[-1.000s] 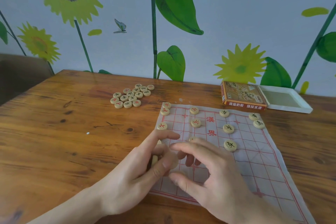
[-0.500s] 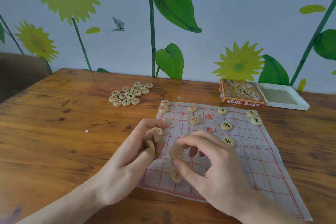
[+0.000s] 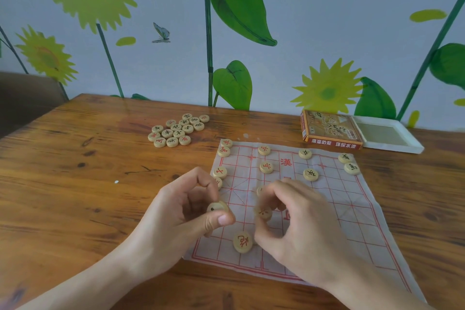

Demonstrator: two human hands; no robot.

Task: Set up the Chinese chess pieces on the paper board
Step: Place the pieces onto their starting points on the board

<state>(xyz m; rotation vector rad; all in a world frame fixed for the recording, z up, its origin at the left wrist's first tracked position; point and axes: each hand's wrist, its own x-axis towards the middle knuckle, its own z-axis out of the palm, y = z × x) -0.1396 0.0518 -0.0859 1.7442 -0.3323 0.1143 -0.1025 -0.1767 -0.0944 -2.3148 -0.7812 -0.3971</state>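
Pieces (image 3: 266, 166) dot the board (image 3: 352, 221). Left hand (image 3: 181, 219) pinches one piece (image 3: 217, 207); right hand (image 3: 297, 221) pinches another (image 3: 263, 212), seemingly ready for placing.

Single head-worn wide-angle view, looking forward and down across tabletop (image 3: 75, 184) toward wall (image 3: 327, 20); paper board (image 3: 352, 221) close below, slightly right of centre.

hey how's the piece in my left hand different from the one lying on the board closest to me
The left-hand piece is pinched in the left hand, tilted up off the paper board; the near piece lies flat there, untouched. The near piece shows a clear red character; the held one's face is unreadable. Both are pale round wooden discs.
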